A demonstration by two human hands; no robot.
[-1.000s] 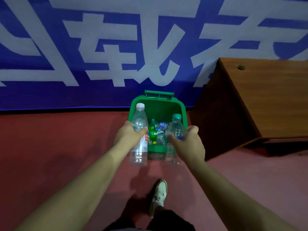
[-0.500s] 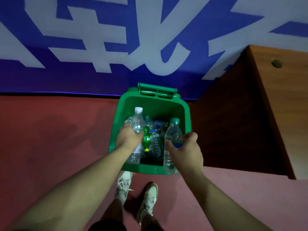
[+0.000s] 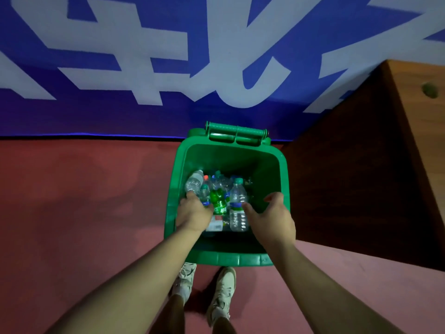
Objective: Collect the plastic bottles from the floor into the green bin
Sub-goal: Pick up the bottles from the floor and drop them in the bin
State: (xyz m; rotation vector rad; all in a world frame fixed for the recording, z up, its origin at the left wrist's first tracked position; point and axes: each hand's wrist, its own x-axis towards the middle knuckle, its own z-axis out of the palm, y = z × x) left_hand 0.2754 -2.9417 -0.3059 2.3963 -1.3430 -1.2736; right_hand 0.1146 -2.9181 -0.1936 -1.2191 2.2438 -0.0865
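Green bin (image 3: 226,257): on floor, mouth up, part-filled with bottles.
Clear bottle (image 3: 238,206): inside bin, long axis 12–6, at 9 o'clock of right hand (image 3: 273,219), touching fingertips; grip released.
Left hand (image 3: 193,214): over pile, grip state indeterminate.

The green plastic bin (image 3: 272,196) stands on the red floor (image 3: 84,201), its back against the blue wall banner with white letters (image 3: 144,56). The brown wooden desk (image 3: 375,165) is just beside the bin, to its right. Inside the bin lie the clear plastic bottles (image 3: 237,206) — both hands are over them, the left hand (image 3: 193,214) at the left side, the right hand (image 3: 273,219) at the right. Two pale sneakers (image 3: 222,290) stand before the bin.
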